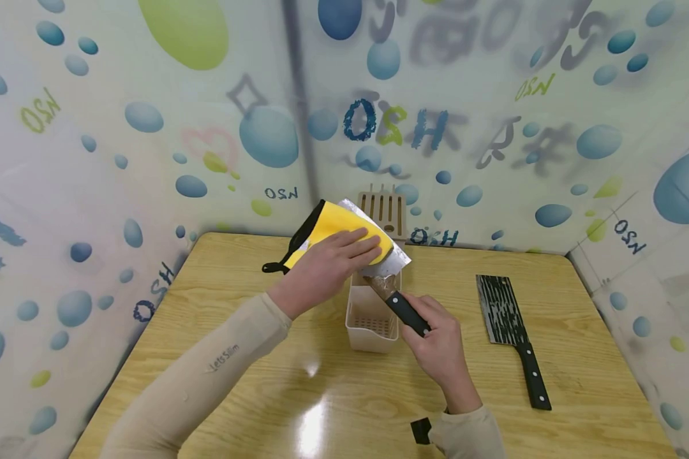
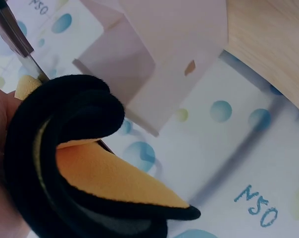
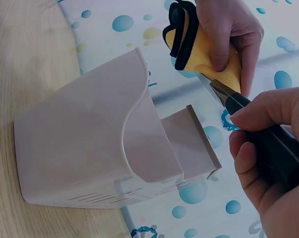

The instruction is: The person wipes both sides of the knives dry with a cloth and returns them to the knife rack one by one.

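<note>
My right hand point(image 1: 439, 344) grips the black riveted handle of a cleaver point(image 1: 406, 312), its broad blade slanting up and to the left. A yellow cloth with black edging point(image 1: 341, 220) is folded over the blade and hides much of it. My left hand point(image 1: 330, 264) pinches the cloth against the blade, thumb on one side and fingers on the other, as the right wrist view shows. Below both hands stands a beige plastic knife holder point(image 3: 80, 144) with an open front compartment and a perforated bottom. Black edging point(image 2: 65, 119) curls close to the camera in the left wrist view.
Another cleaver point(image 1: 502, 312), with a black-streaked blade, lies on the wooden table point(image 1: 252, 395) at right. The holder's slotted top point(image 1: 381, 213) rises near the back wall. Patterned walls point(image 1: 471, 159) border the table behind and at both sides.
</note>
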Demonstrator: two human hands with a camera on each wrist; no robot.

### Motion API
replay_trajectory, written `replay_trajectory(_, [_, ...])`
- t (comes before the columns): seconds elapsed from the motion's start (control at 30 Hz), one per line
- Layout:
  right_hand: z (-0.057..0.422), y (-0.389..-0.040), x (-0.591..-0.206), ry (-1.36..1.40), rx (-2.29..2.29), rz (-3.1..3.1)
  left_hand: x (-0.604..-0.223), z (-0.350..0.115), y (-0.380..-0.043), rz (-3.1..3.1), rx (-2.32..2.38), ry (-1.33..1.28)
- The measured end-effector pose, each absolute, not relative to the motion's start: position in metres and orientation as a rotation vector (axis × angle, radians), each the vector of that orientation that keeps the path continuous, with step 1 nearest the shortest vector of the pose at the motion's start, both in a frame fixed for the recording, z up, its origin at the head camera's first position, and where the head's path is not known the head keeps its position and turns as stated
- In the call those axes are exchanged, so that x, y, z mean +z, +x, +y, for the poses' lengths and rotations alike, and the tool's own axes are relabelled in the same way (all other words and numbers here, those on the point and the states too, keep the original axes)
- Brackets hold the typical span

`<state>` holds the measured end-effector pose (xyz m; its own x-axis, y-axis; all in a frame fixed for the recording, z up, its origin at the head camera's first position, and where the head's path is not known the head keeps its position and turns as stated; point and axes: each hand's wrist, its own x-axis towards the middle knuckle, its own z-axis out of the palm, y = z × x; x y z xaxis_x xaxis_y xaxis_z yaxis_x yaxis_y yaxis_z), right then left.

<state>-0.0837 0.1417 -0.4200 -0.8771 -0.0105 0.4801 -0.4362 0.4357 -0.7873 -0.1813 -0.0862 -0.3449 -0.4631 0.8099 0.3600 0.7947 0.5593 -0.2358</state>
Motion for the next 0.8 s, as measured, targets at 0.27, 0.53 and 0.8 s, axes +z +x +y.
replay_trajectory(0.27, [0.143,-0.085,-0.420,0.370,1.435,-2.303,-0.345,-0.077,-0.170,-2.299,0.139,-1.355])
replay_trajectory(0.53, [0.144,-0.086,-0.418,0.356,1.438,-2.304,-0.346,-0.069,-0.160,-2.295,0.168,-1.395])
replay_trajectory(0.8, [0.145,-0.084,-0.416,0.336,1.472,-2.292,-0.349,-0.065,-0.151,-2.283,0.159,-1.401])
